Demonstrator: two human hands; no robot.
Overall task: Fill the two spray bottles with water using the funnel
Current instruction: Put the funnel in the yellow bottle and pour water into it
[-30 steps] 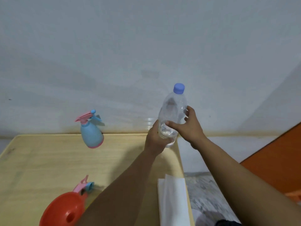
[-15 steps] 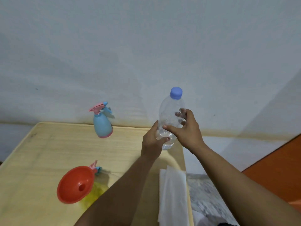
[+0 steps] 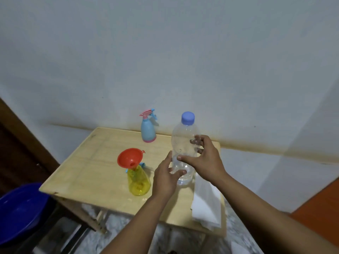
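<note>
Pale wall is backing a small wooden worktop [image 3: 88,173]; both hands, left hand [image 3: 165,177] and right hand [image 3: 203,161], are wrapping fingers [image 3: 180,173] around a near-empty, capped water bottle [image 3: 184,142] standing at its right; light, thin-walled, likely to buckle, best gripped mid-body.

Two bare forearms enter from the lower edge of the frame, one from the bottom centre, the other from the lower right corner. No sleeve, watch, ring or band shows on either. The left hand [image 3: 166,177] and the right hand [image 3: 205,159] are uncovered, with short, plain nails on the fingers that show. Nothing else of the person is in frame.
</note>
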